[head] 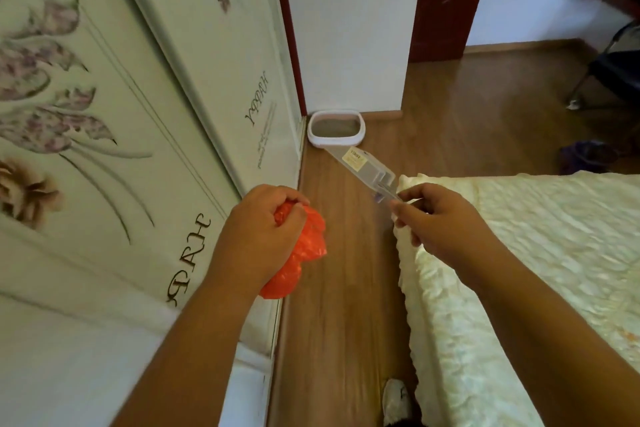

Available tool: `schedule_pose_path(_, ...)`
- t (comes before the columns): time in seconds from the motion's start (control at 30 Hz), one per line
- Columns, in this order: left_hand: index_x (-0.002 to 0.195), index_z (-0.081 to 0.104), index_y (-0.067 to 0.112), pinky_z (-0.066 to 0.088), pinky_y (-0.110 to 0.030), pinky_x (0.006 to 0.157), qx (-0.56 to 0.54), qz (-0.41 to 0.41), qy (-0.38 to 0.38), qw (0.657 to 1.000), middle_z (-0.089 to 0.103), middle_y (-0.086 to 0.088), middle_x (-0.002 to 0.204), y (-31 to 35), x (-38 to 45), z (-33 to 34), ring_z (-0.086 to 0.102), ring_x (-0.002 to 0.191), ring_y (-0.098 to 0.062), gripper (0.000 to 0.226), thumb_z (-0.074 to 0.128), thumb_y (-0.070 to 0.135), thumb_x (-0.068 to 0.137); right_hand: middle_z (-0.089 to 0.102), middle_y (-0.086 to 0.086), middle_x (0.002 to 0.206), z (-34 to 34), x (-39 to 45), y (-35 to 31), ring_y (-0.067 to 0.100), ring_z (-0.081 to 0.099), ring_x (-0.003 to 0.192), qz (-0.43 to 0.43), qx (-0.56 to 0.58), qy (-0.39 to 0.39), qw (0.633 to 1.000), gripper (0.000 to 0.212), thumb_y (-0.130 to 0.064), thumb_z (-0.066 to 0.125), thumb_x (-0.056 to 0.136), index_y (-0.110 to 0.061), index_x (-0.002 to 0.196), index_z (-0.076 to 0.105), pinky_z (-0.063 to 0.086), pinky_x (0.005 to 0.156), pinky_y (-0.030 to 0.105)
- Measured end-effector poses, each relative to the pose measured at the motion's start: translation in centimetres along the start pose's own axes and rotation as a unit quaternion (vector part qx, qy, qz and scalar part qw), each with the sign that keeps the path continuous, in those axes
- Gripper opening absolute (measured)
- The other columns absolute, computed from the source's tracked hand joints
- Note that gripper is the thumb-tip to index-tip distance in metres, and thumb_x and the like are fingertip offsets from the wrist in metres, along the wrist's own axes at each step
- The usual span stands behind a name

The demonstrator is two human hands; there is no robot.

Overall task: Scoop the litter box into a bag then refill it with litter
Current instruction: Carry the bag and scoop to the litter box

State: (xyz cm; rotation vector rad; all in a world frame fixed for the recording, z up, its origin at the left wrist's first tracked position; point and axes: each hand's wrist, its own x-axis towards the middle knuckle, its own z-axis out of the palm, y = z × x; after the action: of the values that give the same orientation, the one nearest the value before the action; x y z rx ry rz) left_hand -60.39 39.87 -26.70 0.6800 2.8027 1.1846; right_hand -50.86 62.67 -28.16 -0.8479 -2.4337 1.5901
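A white litter box (361, 121) with grey litter inside stands on the wooden floor in the far corner, between the wardrobe and the white wall. My left hand (266, 222) grips a crumpled orange plastic bag (304, 246) that hangs below the fist. My right hand (436, 218) pinches the handle end of a clear plastic scoop (363, 166) with a yellow label; the scoop points toward the litter box. Both hands are well short of the box, held over the strip of floor.
A tall wardrobe (138, 114) with flower-printed doors lines the left side. A bed with a cream quilted cover (536, 270) fills the right. A narrow wooden floor strip (346, 288) runs between them. A dark red door (450, 0) and a black chair (613, 69) lie beyond.
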Motion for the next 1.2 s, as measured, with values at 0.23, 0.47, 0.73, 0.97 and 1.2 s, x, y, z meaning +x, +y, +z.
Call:
schedule_pose_path(0.23, 0.107, 0.068, 0.038, 0.035, -0.008, 0.076, -0.002, -0.028, 0.029, 0.999, 0.054, 0.025, 0.104, 2.1, 7.5, 3.5, 0.053, 0.093, 0.008, 0.015, 0.06, 0.028, 0.1, 0.074, 0.0, 0.084, -3.8, 10.2, -1.5, 0.018, 0.066, 0.068, -0.022, -0.004, -0.029, 0.999, 0.017, -0.042, 0.066, 0.093, -0.027, 0.099, 0.067, 0.05, 0.058, 0.027)
schedule_pose_path(0.47, 0.102, 0.063, 0.045, 0.036, -0.009, 0.075, -0.017, -0.041, 0.017, 0.999, 0.054, 0.026, 0.101, 1.4, 15.7, 6.7, 0.053, 0.091, 0.008, 0.016, 0.06, 0.029, 0.101, 0.074, 0.001, 0.084, -5.6, 18.2, -1.1, 0.014, 0.064, 0.065, -0.006, -0.01, -0.032, 0.999, 0.015, -0.042, 0.067, 0.092, -0.028, 0.098, 0.068, 0.048, 0.055, 0.023)
schedule_pose_path(0.73, 0.099, 0.062, 0.046, 0.037, -0.011, 0.078, -0.03, -0.005, -0.03, 0.999, 0.057, 0.017, 0.107, -1.0, 29.5, 9.3, 0.052, 0.092, 0.005, 0.016, 0.059, 0.031, 0.1, 0.074, -0.004, 0.083, -4.9, 28.5, -2.4, 0.009, 0.064, 0.063, 0.016, -0.02, 0.011, 1.0, 0.009, -0.039, 0.067, 0.094, -0.03, 0.098, 0.068, 0.05, 0.054, 0.019)
schedule_pose_path(0.97, 0.106, 0.071, 0.038, 0.042, -0.019, 0.082, -0.037, 0.04, -0.047, 0.997, 0.061, 0.014, 0.11, -3.8, 43.8, 8.7, 0.056, 0.094, 0.001, 0.015, 0.06, 0.032, 0.098, 0.074, -0.006, 0.083, -3.1, 38.1, -6.7, 0.009, 0.066, 0.066, 0.038, -0.02, 0.076, 0.996, 0.01, -0.039, 0.066, 0.094, -0.03, 0.098, 0.067, 0.053, 0.061, 0.025)
schedule_pose_path(1.2, 0.104, 0.07, 0.039, 0.039, -0.014, 0.076, -0.053, 0.031, -0.052, 0.997, 0.061, 0.013, 0.109, -5.9, 53.0, 7.7, 0.057, 0.096, -0.005, 0.015, 0.059, 0.03, 0.098, 0.073, -0.004, 0.087, -0.3, 45.0, -9.5, 0.014, 0.067, 0.071, 0.045, -0.019, 0.101, 0.994, 0.014, -0.038, 0.068, 0.093, -0.03, 0.103, 0.065, 0.056, 0.065, 0.031)
